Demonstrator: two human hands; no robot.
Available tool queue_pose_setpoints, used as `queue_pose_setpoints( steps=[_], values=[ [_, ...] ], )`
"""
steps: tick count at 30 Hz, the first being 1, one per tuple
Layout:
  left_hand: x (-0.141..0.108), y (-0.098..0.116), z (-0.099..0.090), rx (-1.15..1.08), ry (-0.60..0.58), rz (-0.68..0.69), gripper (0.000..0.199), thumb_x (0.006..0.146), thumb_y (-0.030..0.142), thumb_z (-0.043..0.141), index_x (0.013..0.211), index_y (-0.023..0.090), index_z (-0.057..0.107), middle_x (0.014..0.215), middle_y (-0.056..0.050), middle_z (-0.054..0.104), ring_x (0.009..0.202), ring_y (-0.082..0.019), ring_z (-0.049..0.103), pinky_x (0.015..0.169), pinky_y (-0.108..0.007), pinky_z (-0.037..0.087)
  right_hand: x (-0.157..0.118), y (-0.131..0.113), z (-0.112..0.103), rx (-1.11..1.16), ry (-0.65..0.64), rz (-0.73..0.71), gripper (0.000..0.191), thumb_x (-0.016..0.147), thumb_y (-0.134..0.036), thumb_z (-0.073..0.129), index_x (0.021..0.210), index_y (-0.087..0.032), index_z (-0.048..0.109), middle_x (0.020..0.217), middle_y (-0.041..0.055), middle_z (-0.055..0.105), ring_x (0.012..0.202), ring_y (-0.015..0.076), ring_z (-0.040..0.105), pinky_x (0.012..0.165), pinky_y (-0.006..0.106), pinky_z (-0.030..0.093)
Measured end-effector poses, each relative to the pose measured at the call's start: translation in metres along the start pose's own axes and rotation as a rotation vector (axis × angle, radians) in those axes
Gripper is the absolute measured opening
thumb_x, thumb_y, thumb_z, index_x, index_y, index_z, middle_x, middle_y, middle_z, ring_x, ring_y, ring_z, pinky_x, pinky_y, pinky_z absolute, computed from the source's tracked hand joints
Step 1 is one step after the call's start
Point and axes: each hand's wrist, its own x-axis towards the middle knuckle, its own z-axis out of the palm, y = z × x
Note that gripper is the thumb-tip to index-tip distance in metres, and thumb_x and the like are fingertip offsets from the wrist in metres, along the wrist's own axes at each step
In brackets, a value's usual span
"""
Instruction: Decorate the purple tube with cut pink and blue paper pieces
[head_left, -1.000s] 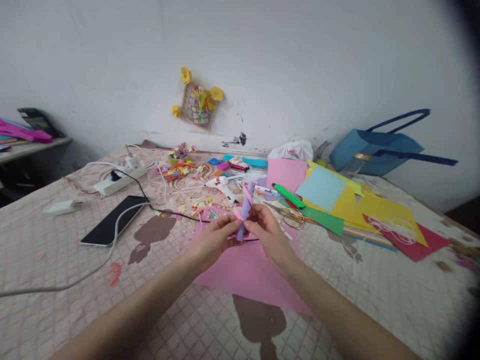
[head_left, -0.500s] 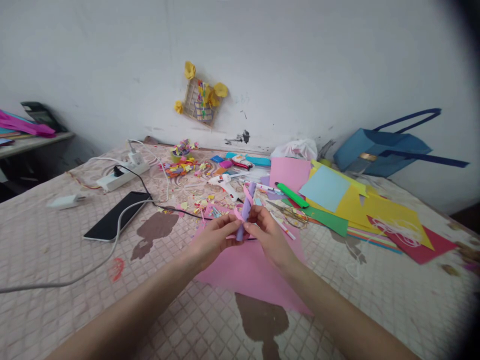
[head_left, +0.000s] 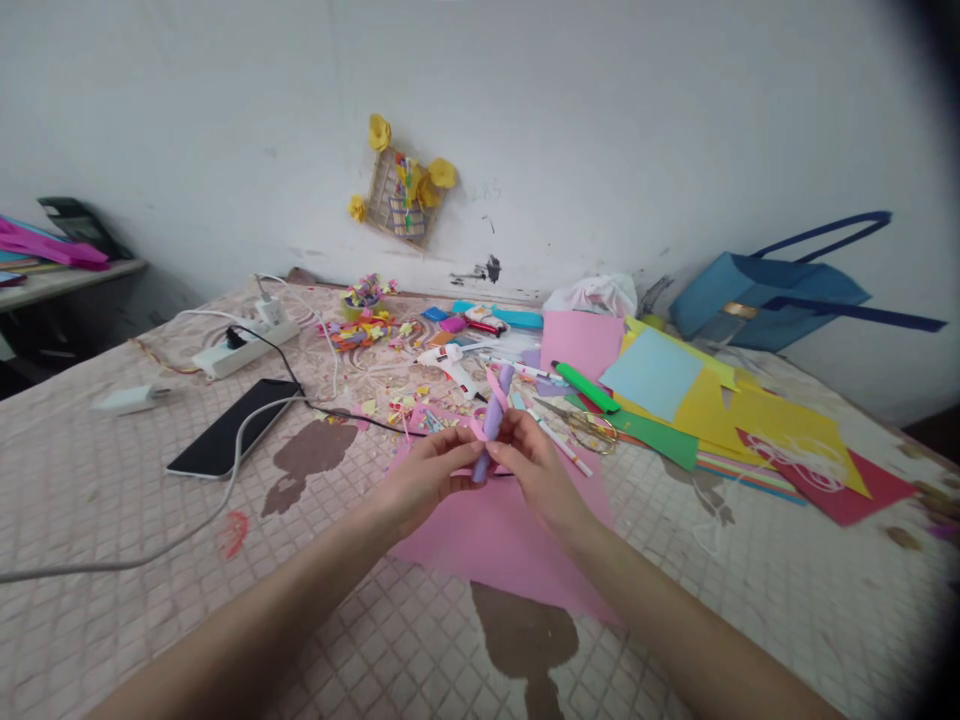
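Observation:
A rolled purple paper tube (head_left: 495, 418) stands tilted between my two hands, above a sheet of pink paper (head_left: 499, 545). A pink paper strip (head_left: 496, 388) winds around the tube's upper part. My left hand (head_left: 435, 465) grips the tube low on its left side, fingers curled and thumb against it. From the right, my right hand (head_left: 534, 460) pinches the same tube, its thumb near the left thumb. The far fingertips of both hands are partly hidden. Just beyond the tube lies a white hot glue gun (head_left: 450, 368).
Scissors (head_left: 592, 430), a green marker (head_left: 585, 387) and coloured paper sheets (head_left: 787, 425) lie to the right. A blue bag (head_left: 765, 300) stands behind them. Leftward are a black phone (head_left: 232, 430), a power strip (head_left: 244, 350) and a trailing cable (head_left: 187, 540). Paper scraps (head_left: 360, 330) lie at the back.
Both hands keep their hold on the purple tube in nearly the same place. The view has shifted very slightly.

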Motion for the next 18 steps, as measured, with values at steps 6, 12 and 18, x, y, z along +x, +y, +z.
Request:
queue_pose_setpoints(
  steps=[6, 12, 18],
  values=[
    [-0.0003, 0.0007, -0.0009, -0.003, -0.001, -0.016, 0.015, 0.075, 0.029, 0.063, 0.08, 0.015, 0.06, 0.072, 0.0, 0.057, 0.07, -0.011, 0.055, 0.071, -0.026, 0.043, -0.0003, 0.0057, -0.0012, 0.03, -0.018, 0.004, 0.015, 0.076, -0.023, 0.053, 0.09, -0.022, 0.047, 0.084, -0.0001, 0.05, 0.074, 0.0133, 0.05, 0.063, 0.029, 0.046],
    [0.0007, -0.0005, -0.0034, -0.021, 0.015, -0.025, 0.017, 0.074, 0.03, 0.064, 0.081, 0.014, 0.061, 0.074, -0.001, 0.057, 0.07, -0.011, 0.056, 0.07, -0.026, 0.043, 0.0008, 0.004, -0.0011, 0.031, -0.007, 0.004, 0.017, 0.074, -0.023, 0.055, 0.089, -0.023, 0.047, 0.082, -0.0013, 0.048, 0.073, 0.013, 0.05, 0.063, 0.028, 0.045],
    [0.0009, -0.0005, -0.0036, -0.032, 0.01, -0.036, 0.016, 0.073, 0.029, 0.065, 0.078, 0.014, 0.06, 0.073, -0.001, 0.058, 0.07, -0.011, 0.056, 0.07, -0.026, 0.043, 0.0008, 0.0033, -0.0004, 0.035, -0.016, 0.003, 0.021, 0.074, -0.022, 0.056, 0.092, -0.023, 0.047, 0.085, -0.0003, 0.048, 0.073, 0.013, 0.05, 0.062, 0.028, 0.045]
  ],
)
